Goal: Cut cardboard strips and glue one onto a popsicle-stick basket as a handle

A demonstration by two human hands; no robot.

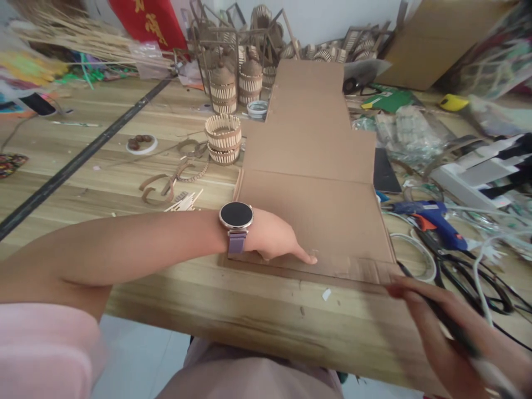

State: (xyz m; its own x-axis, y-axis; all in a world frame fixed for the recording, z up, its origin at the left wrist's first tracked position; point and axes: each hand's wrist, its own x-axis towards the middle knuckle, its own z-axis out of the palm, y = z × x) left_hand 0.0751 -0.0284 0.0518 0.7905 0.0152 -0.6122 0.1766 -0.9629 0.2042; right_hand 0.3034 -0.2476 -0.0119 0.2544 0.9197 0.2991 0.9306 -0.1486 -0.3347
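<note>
A flattened brown cardboard box lies unfolded on the table, its near edge facing me. My left hand, with a watch on the wrist, rests on the near panel. One finger is stretched out and touches the cardboard near that edge; the other fingers are mostly hidden. At the right, my right hand is closed around a long, dark, pen-like tool with a paler rear end. The hand is blurred by motion, so the tool's exact kind is unclear. Its front end is near the cardboard's near right corner.
Right of the cardboard lie a blue glue gun, a tape roll and black scissors. A slatted wooden ring basket stands left of it, with small sticks nearby. Several lantern-like pieces stand behind.
</note>
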